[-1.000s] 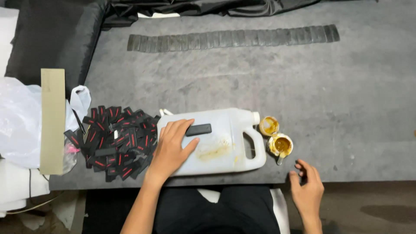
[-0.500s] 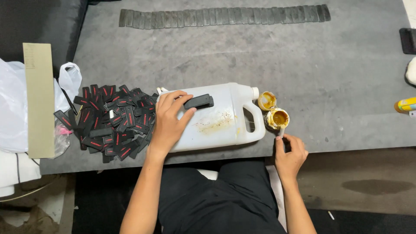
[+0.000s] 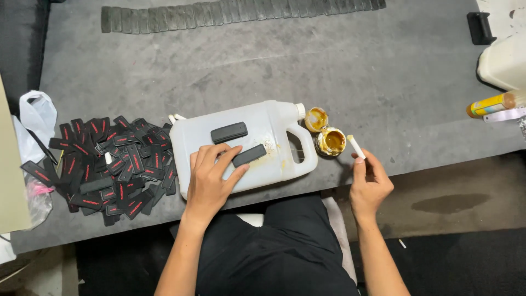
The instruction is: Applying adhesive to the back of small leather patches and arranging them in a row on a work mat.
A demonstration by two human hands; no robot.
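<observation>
Labels (image 3: 104, 164) – heap of small black rectangles with red marks, left of a white plastic jug (image 3: 246, 145); 2 plain black ones on it.

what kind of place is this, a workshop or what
Likely a small assembly or craft workshop: a grey worktable, a heap of black tabs, open glue pots beside a white jug.

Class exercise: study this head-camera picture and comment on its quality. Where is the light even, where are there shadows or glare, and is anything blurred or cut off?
Head view: light falls soft and even on the grey table; faint shadows sit under the white jug and left hand; the glue pot glints slightly; the right hand with its small stick is sharp; the yellow tube is cropped at the right edge.
</observation>
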